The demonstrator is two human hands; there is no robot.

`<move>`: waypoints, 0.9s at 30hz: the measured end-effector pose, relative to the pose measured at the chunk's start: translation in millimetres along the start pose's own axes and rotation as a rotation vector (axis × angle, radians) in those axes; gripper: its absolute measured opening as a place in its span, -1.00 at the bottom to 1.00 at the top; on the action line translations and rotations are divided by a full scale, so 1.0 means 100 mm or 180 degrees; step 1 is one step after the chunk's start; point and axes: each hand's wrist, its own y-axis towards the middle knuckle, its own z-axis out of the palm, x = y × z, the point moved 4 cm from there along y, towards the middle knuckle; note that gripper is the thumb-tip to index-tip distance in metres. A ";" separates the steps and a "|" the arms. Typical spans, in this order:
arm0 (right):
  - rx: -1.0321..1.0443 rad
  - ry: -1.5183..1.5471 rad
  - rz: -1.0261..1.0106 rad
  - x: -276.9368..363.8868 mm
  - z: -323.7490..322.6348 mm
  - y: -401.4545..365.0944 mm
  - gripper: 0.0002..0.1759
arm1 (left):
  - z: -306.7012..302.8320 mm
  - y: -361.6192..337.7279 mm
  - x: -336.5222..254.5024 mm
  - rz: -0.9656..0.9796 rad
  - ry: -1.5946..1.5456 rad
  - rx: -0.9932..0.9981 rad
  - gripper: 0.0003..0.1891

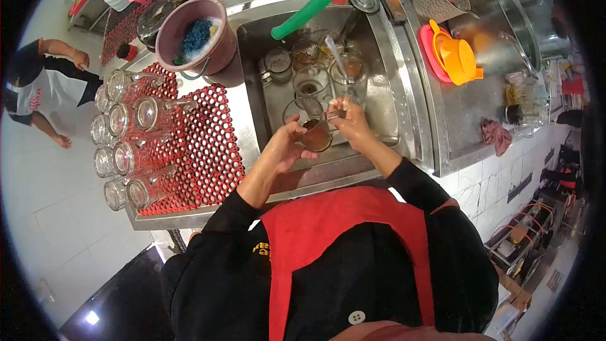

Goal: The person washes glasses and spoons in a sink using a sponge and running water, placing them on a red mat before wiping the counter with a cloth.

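Observation:
Over the front edge of the sink, my left hand (285,146) is closed around a glass (317,137) with something brown inside. The glass is tilted. My right hand (355,125) pinches a small metal utensil that looks like a fork (336,114), just above the glass rim. In the steel sink (385,113) beyond my hands stand several used glasses (311,81), some with dark residue. A pale spoon handle (334,53) sticks up from one of them.
Upside-down glass mugs (148,113) stand in rows on a red perforated mat (211,132). Behind them is a pink bucket (224,44) with a blue scrubber. A green hose (309,9) hangs over the sink. Orange plasticware (457,60) sits right. Another person (50,82) stands left.

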 end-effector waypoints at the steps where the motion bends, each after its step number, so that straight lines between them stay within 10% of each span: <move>1: 0.0045 -0.0027 0.0032 -0.17 0.04 0.09 -0.76 | -0.08 0.09 -0.01 -0.0061 -0.0128 -0.0078 -0.22; 20: 0.1994 -0.0647 0.1777 -1.26 -0.05 0.68 -0.36 | -0.79 1.16 0.17 -0.0368 0.0124 -0.1536 -0.43; 27: 0.1679 -0.0352 0.2088 -1.54 -0.35 0.85 -0.40 | -1.10 1.36 0.16 -0.0300 0.0649 -0.2123 -0.49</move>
